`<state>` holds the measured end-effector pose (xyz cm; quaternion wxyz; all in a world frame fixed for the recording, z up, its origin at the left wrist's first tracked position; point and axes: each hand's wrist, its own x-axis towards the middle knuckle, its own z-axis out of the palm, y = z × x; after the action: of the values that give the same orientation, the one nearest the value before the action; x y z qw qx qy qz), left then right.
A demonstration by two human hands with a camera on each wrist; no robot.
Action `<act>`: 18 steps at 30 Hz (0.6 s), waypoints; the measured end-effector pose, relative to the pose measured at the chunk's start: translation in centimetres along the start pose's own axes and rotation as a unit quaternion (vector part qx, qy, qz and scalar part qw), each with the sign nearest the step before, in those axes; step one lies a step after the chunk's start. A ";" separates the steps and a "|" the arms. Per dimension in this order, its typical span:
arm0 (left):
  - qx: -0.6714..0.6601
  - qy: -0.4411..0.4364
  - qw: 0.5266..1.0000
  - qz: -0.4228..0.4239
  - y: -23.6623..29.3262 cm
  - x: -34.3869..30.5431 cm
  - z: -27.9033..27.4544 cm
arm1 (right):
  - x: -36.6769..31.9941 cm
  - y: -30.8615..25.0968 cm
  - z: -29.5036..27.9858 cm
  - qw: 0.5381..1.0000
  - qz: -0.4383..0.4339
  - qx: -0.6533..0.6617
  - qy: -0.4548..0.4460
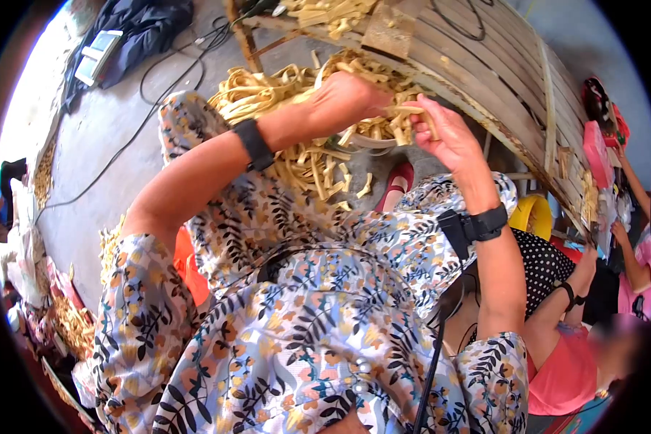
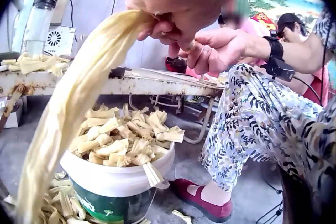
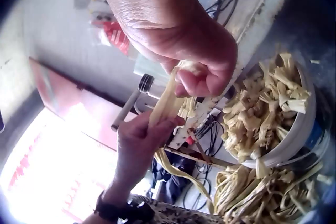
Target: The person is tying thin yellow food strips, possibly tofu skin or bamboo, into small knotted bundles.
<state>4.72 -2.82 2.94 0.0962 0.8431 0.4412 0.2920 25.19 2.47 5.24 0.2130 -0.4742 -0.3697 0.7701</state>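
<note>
Both hands are raised close together in front of the lap, above a bucket. My left hand [image 2: 184,1] grips a long, soft, pale yellow strip [image 2: 86,82], whose folded length hangs down from it in the left wrist view. The other part of the strip [image 3: 167,100] runs taut between the two hands in the right wrist view. My right hand [image 3: 197,50] curls its fingers round that end. In the head view the left hand [image 1: 347,98] is just left of the right hand [image 1: 445,137], and a short end of strip shows at the right fingers.
A white bucket [image 2: 118,178] is heaped with knotted pale pieces [image 3: 265,103]. Loose strips [image 1: 264,90] lie beside it on the floor. A slatted bench [image 1: 477,72] with rusty edges stands beyond. Cables cross the floor, and another person [image 1: 571,369] sits at the right.
</note>
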 end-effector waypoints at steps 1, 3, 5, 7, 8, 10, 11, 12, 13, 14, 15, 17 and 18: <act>0.012 0.011 1.000 0.023 -0.2 -0.1 0.1 | -0.1 -0.2 0.0 0.999 0.019 0.032 0.011; -0.008 0.000 1.000 0.023 -0.3 0.2 -0.1 | 0.3 0.3 -0.8 1.000 0.002 -0.009 0.018; -0.073 -0.033 0.996 -0.029 0.1 0.7 -0.8 | 1.4 1.5 -2.0 0.994 -0.047 -0.094 0.022; -0.142 -0.060 0.985 -0.078 0.0 1.5 -1.9 | 1.8 2.5 -1.5 0.970 -0.078 -0.218 0.077; -0.178 -0.081 0.973 -0.125 -0.5 1.7 -2.2 | 2.5 3.2 -1.4 0.946 -0.113 -0.298 0.052; -0.202 -0.057 0.966 -0.150 -2.3 1.9 -2.3 | 4.8 5.5 -0.5 0.878 -0.175 -0.445 -0.018; -0.212 -0.035 0.966 -0.145 -4.0 1.6 -1.8 | 2.9 3.5 2.0 0.915 -0.072 -0.377 -0.125; -0.247 -0.046 0.954 -0.164 -5.0 1.3 -1.7 | 1.7 1.8 3.4 0.927 -0.016 -0.311 -0.211; -0.283 -0.054 0.940 -0.182 -5.9 1.1 -1.5 | 1.7 1.1 3.9 0.933 -0.027 -0.232 -0.272; -0.320 -0.059 0.925 -0.197 -6.3 1.0 -1.7 | 2.0 0.3 4.3 0.931 -0.038 -0.152 -0.329; -0.358 -0.061 0.898 -0.248 -6.2 0.8 -1.5 | 2.1 -1.0 4.8 0.934 -0.071 -0.096 -0.337; -0.571 -0.047 0.783 -0.243 -5.3 0.4 -0.6 | 3.3 -2.7 5.1 0.935 -0.120 -0.022 -0.332; -0.686 -0.041 0.684 -0.245 -4.9 0.8 -0.3 | 4.5 -2.8 4.8 0.941 -0.174 -0.100 -0.272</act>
<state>1.50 0.70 1.39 0.7339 0.4145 0.3043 0.4439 18.82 5.55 6.17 0.1865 -0.1933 -0.5656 0.7797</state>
